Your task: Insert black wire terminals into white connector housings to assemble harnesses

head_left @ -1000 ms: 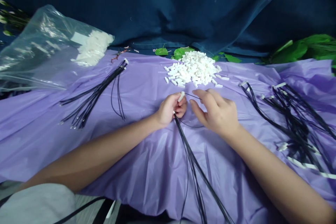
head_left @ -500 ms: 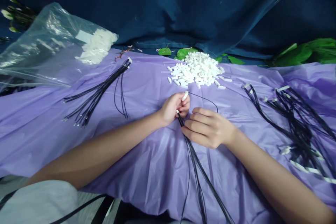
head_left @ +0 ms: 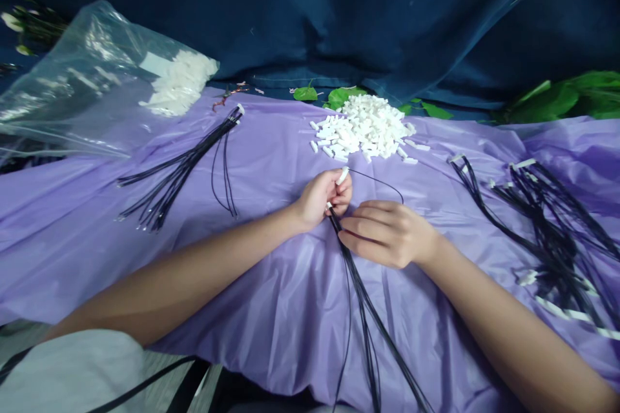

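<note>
My left hand (head_left: 323,197) is closed, and a small white connector housing (head_left: 343,175) shows between its thumb and fingertips. One thin black wire (head_left: 376,179) leaves that housing and curves down behind my right hand (head_left: 387,232). Below the left fingers, the white end of a bundle of black wires (head_left: 361,293) pokes out; the bundle hangs toward the table's front edge. My right hand is beside this bundle with its fingers curled together, its fingertips at the wires. The right thumb and exactly which wires it grips are hidden.
A heap of white connector housings (head_left: 371,126) lies beyond my hands on the purple sheet (head_left: 271,142). Black wire bundles lie at left (head_left: 188,164) and right (head_left: 547,226). A clear bag (head_left: 111,77) of white parts stands back left. Green leaves (head_left: 566,100) border the dark curtain (head_left: 290,13).
My right hand has shifted slightly right and up, its fingers drawn closer together. My left hand keeps its hold on the white housing, almost unmoved.
</note>
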{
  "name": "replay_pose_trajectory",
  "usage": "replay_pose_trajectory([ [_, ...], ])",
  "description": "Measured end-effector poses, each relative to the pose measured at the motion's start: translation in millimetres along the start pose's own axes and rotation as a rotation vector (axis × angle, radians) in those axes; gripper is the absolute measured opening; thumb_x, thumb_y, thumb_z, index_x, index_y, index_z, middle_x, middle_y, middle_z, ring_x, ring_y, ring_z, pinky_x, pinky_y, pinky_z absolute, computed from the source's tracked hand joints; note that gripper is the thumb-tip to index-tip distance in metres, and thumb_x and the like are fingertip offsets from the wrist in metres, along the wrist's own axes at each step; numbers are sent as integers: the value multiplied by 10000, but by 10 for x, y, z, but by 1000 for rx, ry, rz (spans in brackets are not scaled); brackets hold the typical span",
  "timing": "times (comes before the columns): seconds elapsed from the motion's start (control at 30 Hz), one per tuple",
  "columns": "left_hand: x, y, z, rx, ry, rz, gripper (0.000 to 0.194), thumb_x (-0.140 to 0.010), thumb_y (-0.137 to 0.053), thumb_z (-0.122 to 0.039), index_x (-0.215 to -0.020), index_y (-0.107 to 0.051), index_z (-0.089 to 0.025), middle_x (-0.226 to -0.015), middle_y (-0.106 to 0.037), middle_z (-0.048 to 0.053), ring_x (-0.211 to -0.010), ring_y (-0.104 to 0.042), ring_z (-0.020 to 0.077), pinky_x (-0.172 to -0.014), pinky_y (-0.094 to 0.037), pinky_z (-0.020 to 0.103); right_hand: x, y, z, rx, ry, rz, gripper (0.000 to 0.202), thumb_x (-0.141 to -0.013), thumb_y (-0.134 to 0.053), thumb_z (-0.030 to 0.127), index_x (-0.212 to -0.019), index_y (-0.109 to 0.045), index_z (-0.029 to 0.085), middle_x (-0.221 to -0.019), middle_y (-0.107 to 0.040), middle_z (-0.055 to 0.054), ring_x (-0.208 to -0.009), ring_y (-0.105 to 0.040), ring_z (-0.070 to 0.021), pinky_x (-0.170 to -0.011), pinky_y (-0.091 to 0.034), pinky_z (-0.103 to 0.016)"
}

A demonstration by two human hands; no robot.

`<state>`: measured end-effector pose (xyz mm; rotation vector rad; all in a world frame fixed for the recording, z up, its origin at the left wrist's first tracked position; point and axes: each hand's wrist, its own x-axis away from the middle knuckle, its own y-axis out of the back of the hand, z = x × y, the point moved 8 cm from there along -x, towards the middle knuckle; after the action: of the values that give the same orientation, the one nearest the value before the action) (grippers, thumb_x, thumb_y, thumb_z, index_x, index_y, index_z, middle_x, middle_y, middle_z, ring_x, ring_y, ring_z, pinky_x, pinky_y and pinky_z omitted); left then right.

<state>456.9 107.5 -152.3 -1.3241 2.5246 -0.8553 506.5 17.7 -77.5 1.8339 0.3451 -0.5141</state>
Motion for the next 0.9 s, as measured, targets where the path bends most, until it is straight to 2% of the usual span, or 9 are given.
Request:
replay_pose_trajectory([
  [0.63,5,-2,-4,-30,8,-5,253,-855,-251,-323,-645,-300,-192,-485,-237,-50,-382,-189,71,-360,-187,168,86,49,-106,-184,-69,-76,115,-874,-541,122,-922,-646,132,-925,-720,-68,-819,-690,-163,-671,-582,-280],
  [0.77,4,3,14,-63,2,11,238,-844,-272,-339,-659,-303,-194,-497,-241,-50,-396,-200,73,-360,-188,164,140,48,-163,-231,-154,-164,125,-847,-552,140,-946,-628,154,-981,-701,-81,-825,-680,-156,-680,-576,-285],
  [0.9,3,17,16,-61,-29,9,249,-838,-299,-367,-662,-310,-192,-513,-249,-50,-413,-202,71,-376,-213,164,219,83,-297,-421,-349,-361,199,-789,-581,73,-972,-625,135,-948,-678,-104,-859,-669,-174,-693,-576,-287],
])
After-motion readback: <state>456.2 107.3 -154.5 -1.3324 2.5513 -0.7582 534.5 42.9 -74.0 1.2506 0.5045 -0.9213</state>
